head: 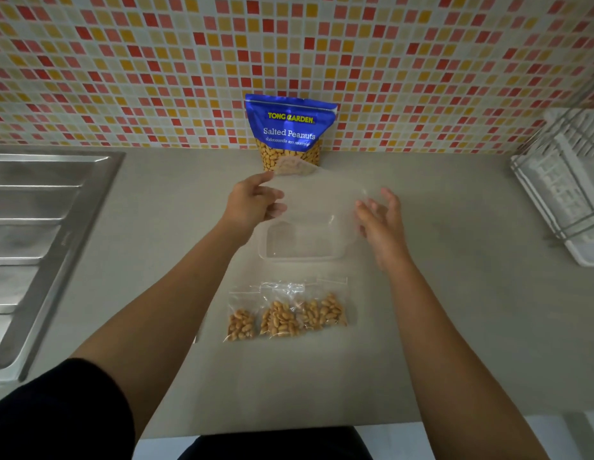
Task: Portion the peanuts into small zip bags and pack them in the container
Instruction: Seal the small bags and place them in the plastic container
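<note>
Left hand (252,202) fingers pinch one clear lid (317,197) above one open container (300,242); right hand (380,215) spread, empty. Three filled zip bags (285,313), one peanut bag (289,134) on surface (455,310)

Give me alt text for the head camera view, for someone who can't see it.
A person's left hand lifts a clear lid above an empty clear container on a grey counter, the right hand open beside it. Small zip bags of peanuts lie nearer; a blue peanut pouch stands against the tiled wall.
</note>
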`<state>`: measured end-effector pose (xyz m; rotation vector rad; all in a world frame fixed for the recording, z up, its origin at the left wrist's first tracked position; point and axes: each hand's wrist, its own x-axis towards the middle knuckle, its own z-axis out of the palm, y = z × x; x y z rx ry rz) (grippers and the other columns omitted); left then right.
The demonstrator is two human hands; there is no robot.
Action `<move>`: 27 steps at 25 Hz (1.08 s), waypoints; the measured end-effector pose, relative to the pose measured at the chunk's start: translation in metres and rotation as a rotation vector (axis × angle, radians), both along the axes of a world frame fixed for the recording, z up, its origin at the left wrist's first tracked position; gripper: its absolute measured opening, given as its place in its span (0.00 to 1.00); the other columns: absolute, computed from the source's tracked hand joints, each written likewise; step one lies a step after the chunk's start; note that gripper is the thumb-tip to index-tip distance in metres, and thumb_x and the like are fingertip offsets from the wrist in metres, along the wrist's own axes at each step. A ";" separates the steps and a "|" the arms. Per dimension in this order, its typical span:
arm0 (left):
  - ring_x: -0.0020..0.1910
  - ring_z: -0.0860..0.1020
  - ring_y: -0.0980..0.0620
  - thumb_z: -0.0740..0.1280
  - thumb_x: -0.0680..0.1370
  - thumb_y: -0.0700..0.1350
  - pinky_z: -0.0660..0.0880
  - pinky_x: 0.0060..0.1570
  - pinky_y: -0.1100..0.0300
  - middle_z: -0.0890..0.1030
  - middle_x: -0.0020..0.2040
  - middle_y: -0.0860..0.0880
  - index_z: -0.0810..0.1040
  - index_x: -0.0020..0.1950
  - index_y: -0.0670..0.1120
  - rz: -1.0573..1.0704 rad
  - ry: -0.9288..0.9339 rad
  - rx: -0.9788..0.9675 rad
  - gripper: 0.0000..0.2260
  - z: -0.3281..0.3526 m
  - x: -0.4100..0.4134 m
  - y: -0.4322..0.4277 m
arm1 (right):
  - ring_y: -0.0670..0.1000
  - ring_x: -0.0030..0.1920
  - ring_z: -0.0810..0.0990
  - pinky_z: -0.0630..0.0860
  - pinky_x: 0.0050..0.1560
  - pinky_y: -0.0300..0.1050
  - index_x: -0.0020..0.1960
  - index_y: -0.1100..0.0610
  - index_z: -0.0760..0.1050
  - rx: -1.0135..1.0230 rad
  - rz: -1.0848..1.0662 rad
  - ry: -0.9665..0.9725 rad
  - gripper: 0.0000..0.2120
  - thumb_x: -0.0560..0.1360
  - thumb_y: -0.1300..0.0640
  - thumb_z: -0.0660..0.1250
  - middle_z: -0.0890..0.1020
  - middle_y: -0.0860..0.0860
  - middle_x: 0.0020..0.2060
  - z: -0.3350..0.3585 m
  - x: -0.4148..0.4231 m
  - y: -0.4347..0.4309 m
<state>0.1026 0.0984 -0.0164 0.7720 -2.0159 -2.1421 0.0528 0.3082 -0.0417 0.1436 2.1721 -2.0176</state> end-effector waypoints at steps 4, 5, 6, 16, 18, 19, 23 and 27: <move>0.35 0.82 0.53 0.63 0.79 0.43 0.81 0.41 0.60 0.81 0.47 0.45 0.71 0.66 0.41 -0.075 0.036 -0.078 0.16 0.008 -0.015 0.009 | 0.44 0.34 0.82 0.73 0.32 0.34 0.68 0.50 0.64 -0.108 0.025 -0.056 0.25 0.75 0.66 0.64 0.81 0.48 0.45 0.015 -0.015 0.023; 0.41 0.83 0.50 0.62 0.79 0.48 0.80 0.48 0.56 0.81 0.50 0.44 0.72 0.66 0.42 -0.071 0.000 -0.245 0.17 0.004 -0.017 0.008 | 0.44 0.34 0.81 0.74 0.32 0.34 0.67 0.50 0.65 -0.155 -0.038 -0.072 0.24 0.75 0.67 0.65 0.81 0.48 0.44 0.014 -0.016 0.029; 0.49 0.81 0.46 0.61 0.79 0.51 0.77 0.55 0.53 0.81 0.55 0.43 0.72 0.67 0.42 -0.096 -0.077 -0.485 0.19 -0.004 -0.017 0.006 | 0.45 0.35 0.81 0.76 0.33 0.34 0.66 0.50 0.64 -0.208 -0.116 -0.101 0.24 0.74 0.67 0.65 0.80 0.49 0.43 0.010 -0.017 0.034; 0.48 0.76 0.37 0.61 0.76 0.39 0.69 0.41 0.53 0.78 0.50 0.36 0.70 0.52 0.36 -0.238 -0.486 -0.978 0.08 -0.079 0.017 0.010 | 0.51 0.34 0.76 0.80 0.41 0.53 0.54 0.55 0.61 -0.025 -0.516 -0.250 0.23 0.68 0.69 0.69 0.79 0.62 0.46 -0.087 0.004 0.065; 0.46 0.76 0.38 0.60 0.75 0.35 0.69 0.40 0.53 0.78 0.49 0.36 0.71 0.52 0.36 -0.210 -0.473 -0.970 0.07 -0.084 0.015 0.009 | 0.56 0.41 0.79 0.77 0.52 0.55 0.55 0.57 0.65 0.252 -0.470 -0.209 0.22 0.66 0.64 0.73 0.80 0.61 0.49 -0.095 0.009 0.067; 0.47 0.76 0.37 0.59 0.74 0.34 0.69 0.40 0.53 0.78 0.48 0.35 0.71 0.52 0.35 -0.204 -0.470 -0.971 0.07 -0.085 0.014 0.009 | 0.57 0.47 0.79 0.74 0.54 0.52 0.56 0.60 0.68 0.381 -0.446 -0.190 0.22 0.66 0.61 0.73 0.80 0.61 0.52 -0.096 0.012 0.067; 0.47 0.76 0.37 0.60 0.74 0.35 0.68 0.40 0.54 0.78 0.48 0.35 0.72 0.52 0.34 -0.198 -0.456 -0.987 0.08 -0.086 0.013 0.009 | 0.62 0.59 0.73 0.67 0.58 0.49 0.62 0.64 0.69 0.667 -0.379 -0.121 0.27 0.68 0.55 0.73 0.73 0.63 0.59 -0.095 0.018 0.068; 0.47 0.76 0.38 0.60 0.74 0.34 0.68 0.40 0.55 0.78 0.48 0.36 0.72 0.51 0.34 -0.195 -0.452 -0.980 0.07 -0.087 0.014 0.009 | 0.62 0.64 0.66 0.64 0.63 0.52 0.63 0.59 0.70 0.928 -0.354 0.021 0.26 0.69 0.51 0.70 0.66 0.60 0.67 -0.094 0.030 0.059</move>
